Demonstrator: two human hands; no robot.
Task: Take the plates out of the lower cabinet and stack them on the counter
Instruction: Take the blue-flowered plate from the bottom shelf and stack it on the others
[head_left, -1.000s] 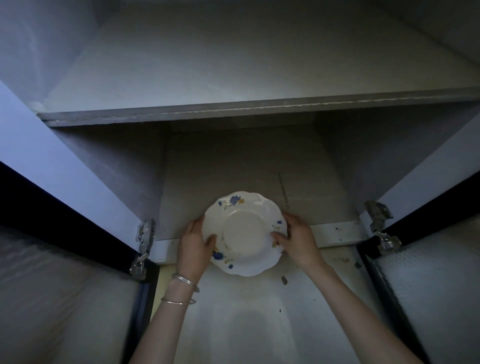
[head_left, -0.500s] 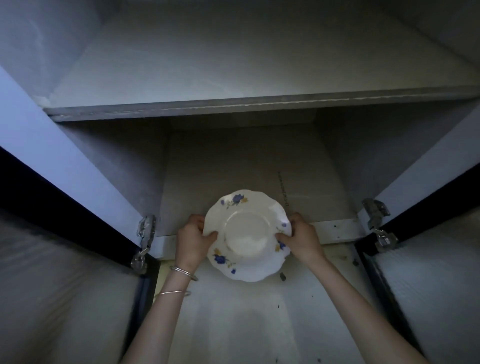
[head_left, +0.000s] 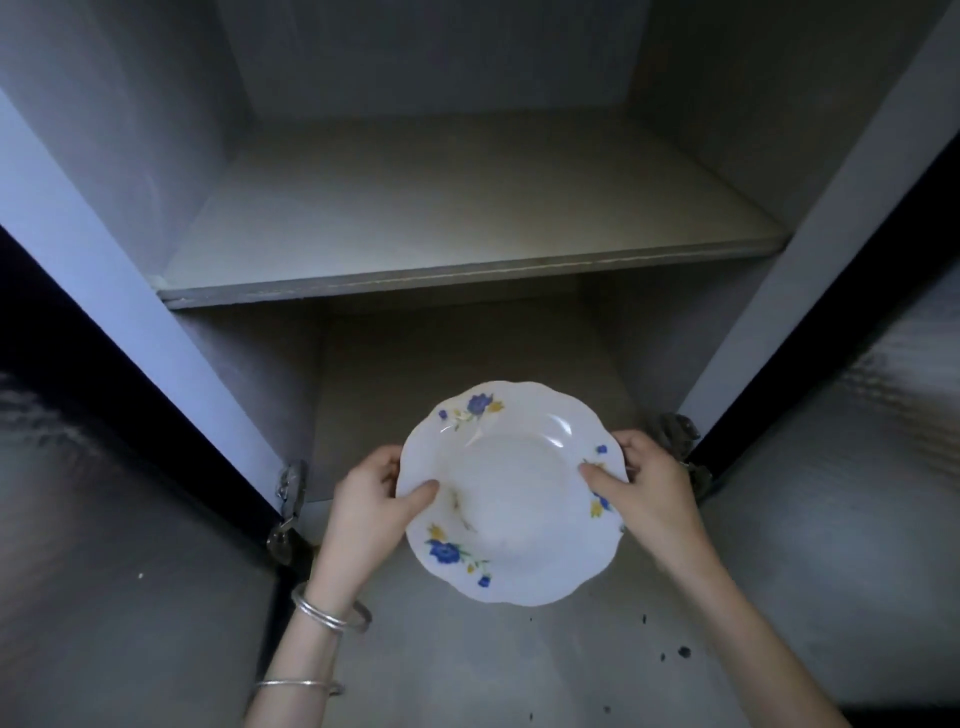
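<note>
Holds a white scalloped plate (head_left: 511, 493), sprigged with blue and yellow flowers, face up and nearly level at the mouth of the lower cabinet. Appears lifted off the cabinet floor (head_left: 457, 353), below the front edge of the shelf (head_left: 467, 228).

Grasps it from opposite sides. Left grip (head_left: 374, 499) curled round the left rim, thumb (head_left: 418, 492) pressed on top and fingers tucked beneath. Right grip (head_left: 649, 488) doing the same on the right rim, thumb (head_left: 592, 474) lying over the painted edge. Likely chosen to share the weight and to stop a smooth glazed rim from tipping or sliding out of a one-sided pinch. Level carriage likely serves the same end.

Left door (head_left: 104, 519) and right door (head_left: 831, 519) swung wide to either side, hinge (head_left: 291, 483) exposed, giving a free path outward.

No desk in view, so stacking not yet done; judged to be mid-carry. Calls next for a rise and a turn toward the desk, minding the shelf edge overhead. Worth watching the bangles (head_left: 324, 616) on the left wrist, which could knock against the china. Cannot tell from the dim back of the compartment whether more plates wait there.
</note>
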